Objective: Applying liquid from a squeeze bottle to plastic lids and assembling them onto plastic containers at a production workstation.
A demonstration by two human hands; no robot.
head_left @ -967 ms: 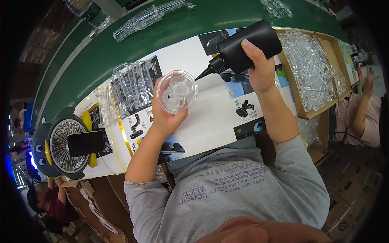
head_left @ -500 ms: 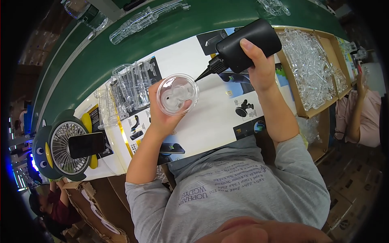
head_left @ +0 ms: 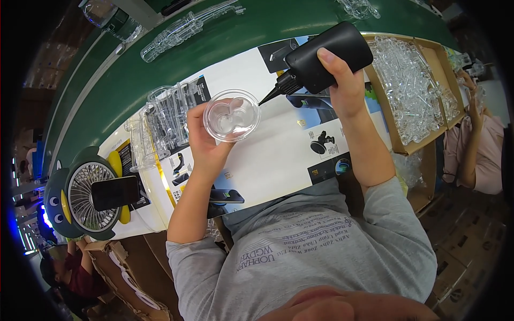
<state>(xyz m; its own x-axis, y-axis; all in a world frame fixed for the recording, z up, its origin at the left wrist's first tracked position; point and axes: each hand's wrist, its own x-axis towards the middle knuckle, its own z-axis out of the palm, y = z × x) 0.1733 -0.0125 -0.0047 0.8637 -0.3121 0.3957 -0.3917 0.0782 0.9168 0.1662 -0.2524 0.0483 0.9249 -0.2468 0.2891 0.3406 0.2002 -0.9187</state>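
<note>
A round clear plastic piece (head_left: 232,115), cup-like with a wide rim and rounded shapes inside, is gripped in my left hand (head_left: 204,143). My right hand (head_left: 346,88) is wrapped round a black squeeze bottle (head_left: 334,53), which tilts down to the left. The bottle's thin pointed nozzle (head_left: 271,95) reaches the right side of the clear rim; whether it touches cannot be told. Behind my left hand, several clear plastic tube-like parts (head_left: 171,115) stand grouped on the printed sheet (head_left: 267,160).
An open cardboard box (head_left: 393,128) of small clear parts stands right. On the left are a penguin-shaped fan (head_left: 88,187) and a dark phone (head_left: 114,192). Long clear parts (head_left: 184,29) and a water bottle (head_left: 115,21) lie farther back. A person's arm (head_left: 471,134) shows at far right.
My left hand has turned the clear piece and shifted it slightly left and away from me. My right hand with the black bottle has hardly moved.
</note>
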